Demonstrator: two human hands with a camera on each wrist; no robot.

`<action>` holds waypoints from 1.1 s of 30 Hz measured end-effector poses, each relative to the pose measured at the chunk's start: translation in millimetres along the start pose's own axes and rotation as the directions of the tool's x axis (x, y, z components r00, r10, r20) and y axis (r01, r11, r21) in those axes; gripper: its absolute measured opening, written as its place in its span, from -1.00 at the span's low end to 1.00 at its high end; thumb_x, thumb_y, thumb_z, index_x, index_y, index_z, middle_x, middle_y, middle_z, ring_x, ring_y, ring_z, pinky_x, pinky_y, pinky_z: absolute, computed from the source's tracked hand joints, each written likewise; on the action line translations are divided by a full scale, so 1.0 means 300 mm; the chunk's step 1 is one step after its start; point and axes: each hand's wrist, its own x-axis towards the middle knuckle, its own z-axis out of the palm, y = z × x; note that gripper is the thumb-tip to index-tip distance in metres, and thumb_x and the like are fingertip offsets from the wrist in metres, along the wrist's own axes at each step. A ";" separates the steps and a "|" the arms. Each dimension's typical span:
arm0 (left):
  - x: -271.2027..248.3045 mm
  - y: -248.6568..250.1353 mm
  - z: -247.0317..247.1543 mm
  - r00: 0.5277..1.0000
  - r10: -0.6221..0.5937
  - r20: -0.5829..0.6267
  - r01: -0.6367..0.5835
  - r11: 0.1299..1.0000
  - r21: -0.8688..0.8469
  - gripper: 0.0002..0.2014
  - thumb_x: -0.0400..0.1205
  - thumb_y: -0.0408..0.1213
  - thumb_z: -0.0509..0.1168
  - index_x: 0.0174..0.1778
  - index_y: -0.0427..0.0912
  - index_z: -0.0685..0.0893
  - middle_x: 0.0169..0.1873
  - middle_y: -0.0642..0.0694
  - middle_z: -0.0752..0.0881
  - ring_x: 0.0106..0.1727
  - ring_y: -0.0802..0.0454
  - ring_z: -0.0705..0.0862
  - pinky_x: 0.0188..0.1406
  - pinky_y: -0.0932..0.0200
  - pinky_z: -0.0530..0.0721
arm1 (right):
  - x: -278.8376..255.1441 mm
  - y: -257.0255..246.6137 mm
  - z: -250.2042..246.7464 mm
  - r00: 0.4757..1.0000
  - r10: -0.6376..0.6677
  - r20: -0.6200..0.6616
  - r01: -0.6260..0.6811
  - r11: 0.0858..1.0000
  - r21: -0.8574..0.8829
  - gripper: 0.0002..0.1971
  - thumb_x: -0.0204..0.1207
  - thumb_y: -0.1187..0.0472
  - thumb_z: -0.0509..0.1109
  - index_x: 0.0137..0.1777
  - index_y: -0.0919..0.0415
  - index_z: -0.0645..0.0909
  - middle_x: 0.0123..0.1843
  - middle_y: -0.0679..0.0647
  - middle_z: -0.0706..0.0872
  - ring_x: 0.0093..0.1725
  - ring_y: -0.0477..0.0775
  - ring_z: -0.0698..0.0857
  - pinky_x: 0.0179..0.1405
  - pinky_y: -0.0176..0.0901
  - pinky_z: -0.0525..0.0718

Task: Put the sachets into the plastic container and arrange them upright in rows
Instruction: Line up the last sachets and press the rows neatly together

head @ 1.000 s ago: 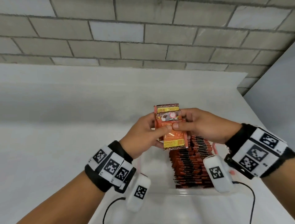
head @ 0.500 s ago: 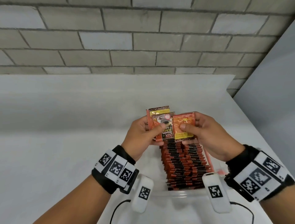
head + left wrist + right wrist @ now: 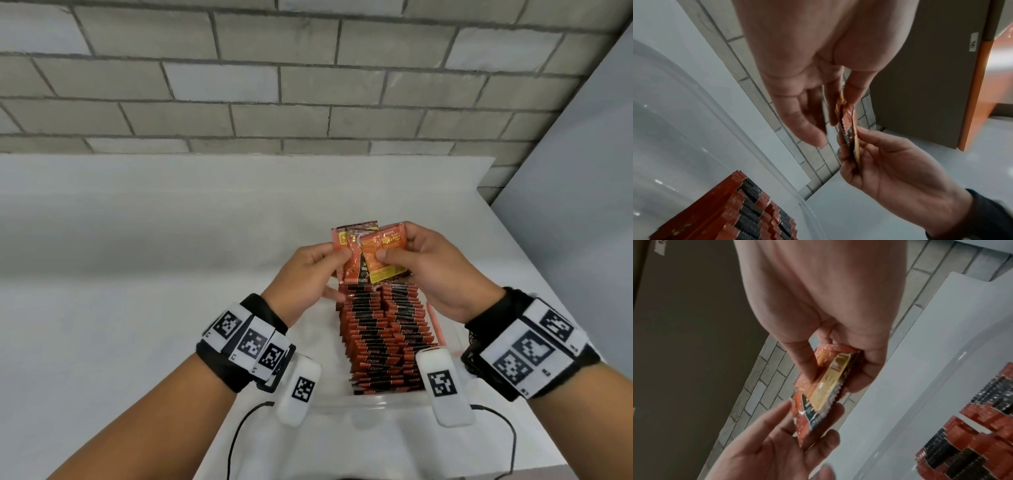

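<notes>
A few loose sachets [image 3: 356, 260] were pinched in both grips, left hand [image 3: 308, 274] and right hand [image 3: 431, 270]; edges were best squared before lowering onto the rows [image 3: 383, 339] below the grip

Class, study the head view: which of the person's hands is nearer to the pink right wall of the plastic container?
Right. The right hand is above the container's right side, almost over the pink wall. The left hand is over the left side, with the rows of sachets between it and that wall.

The container [image 3: 383, 404] sits on the desk [image 3: 137, 274] before the wall [image 3: 308, 85]. Sachets [image 3: 383, 342] stand inside in two rows. Above its far end, both hands hold loose sachets [image 3: 370, 257].
</notes>
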 end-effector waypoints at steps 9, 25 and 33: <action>0.003 0.027 0.071 0.991 -0.083 0.102 0.124 0.847 -0.517 -0.64 0.71 -0.25 0.15 0.40 -0.28 0.52 0.16 -0.26 0.71 0.18 -0.13 0.69 0.27 -0.12 0.64 | -0.013 -0.011 0.088 0.997 -0.081 0.021 0.083 0.984 -0.160 -0.77 0.65 0.32 0.23 0.28 0.21 0.54 0.14 0.06 0.74 0.13 0.02 0.72 0.10 -0.27 0.67; -0.003 0.019 0.061 0.964 -0.049 0.261 0.213 0.730 -0.650 -0.82 0.52 -0.31 0.21 -0.14 -0.22 0.72 -0.27 -0.14 0.75 -0.25 0.03 0.75 -0.30 0.20 0.72 | -0.041 -0.032 0.039 0.845 -0.369 0.386 0.506 0.323 -0.800 -0.05 0.31 -0.06 0.59 0.64 0.05 0.17 0.48 -0.01 0.44 0.45 0.01 0.38 0.46 0.10 0.37; -0.001 -0.016 0.046 0.981 -0.068 0.180 0.157 0.828 -0.538 -0.76 0.53 -0.30 0.31 0.08 -0.28 0.66 -0.15 -0.20 0.78 -0.15 -0.07 0.79 -0.22 0.09 0.79 | -0.040 -0.008 -0.003 0.894 -0.336 0.298 0.439 0.515 -0.736 -0.22 0.44 -0.38 0.23 0.60 -0.02 0.26 0.36 -0.17 0.42 0.31 -0.26 0.41 0.25 -0.52 0.34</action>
